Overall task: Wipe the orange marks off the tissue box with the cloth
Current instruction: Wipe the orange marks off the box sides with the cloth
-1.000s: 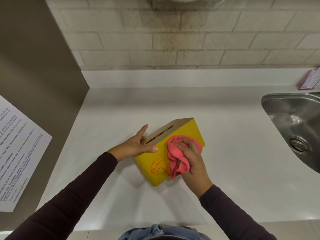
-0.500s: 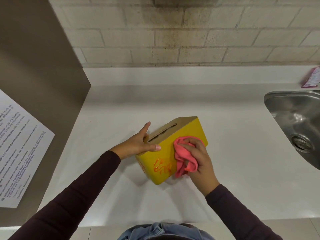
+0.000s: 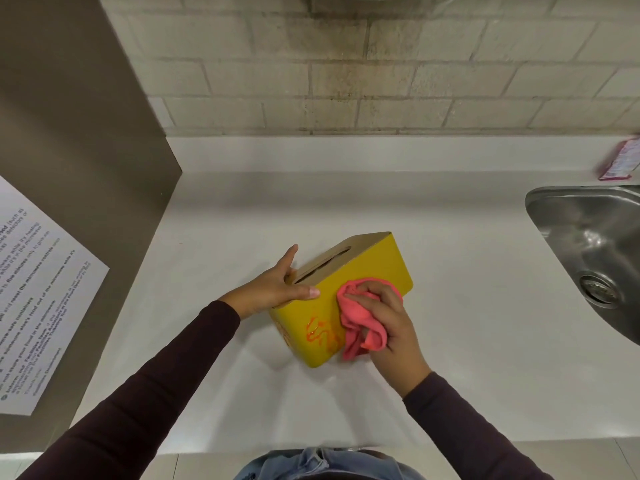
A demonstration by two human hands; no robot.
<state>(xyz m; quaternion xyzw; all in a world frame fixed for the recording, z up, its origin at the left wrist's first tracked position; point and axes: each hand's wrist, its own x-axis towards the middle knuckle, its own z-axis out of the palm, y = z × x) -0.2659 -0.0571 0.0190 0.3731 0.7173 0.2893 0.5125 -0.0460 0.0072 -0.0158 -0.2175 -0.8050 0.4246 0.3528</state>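
A yellow tissue box (image 3: 375, 268) with a tan slotted top sits on the white counter (image 3: 467, 341), turned at an angle. Orange scribbled marks (image 3: 320, 335) show on its near side, low toward the left corner. My left hand (image 3: 277, 289) grips the box's left end, thumb lying on the yellow side and fingers over the top. My right hand (image 3: 389, 323) is closed on a bunched pink cloth (image 3: 360, 320) and presses it against the yellow side just right of the marks.
A steel sink (image 3: 588, 244) with a drain lies at the right. A brown panel (image 3: 79, 150) with a printed paper notice (image 3: 38, 306) stands on the left. A pink packet (image 3: 621, 162) rests on the back ledge below the brick wall.
My right hand with the cloth has shifted slightly right along the box side, uncovering more of the orange marks. My left hand keeps its grip on the box.
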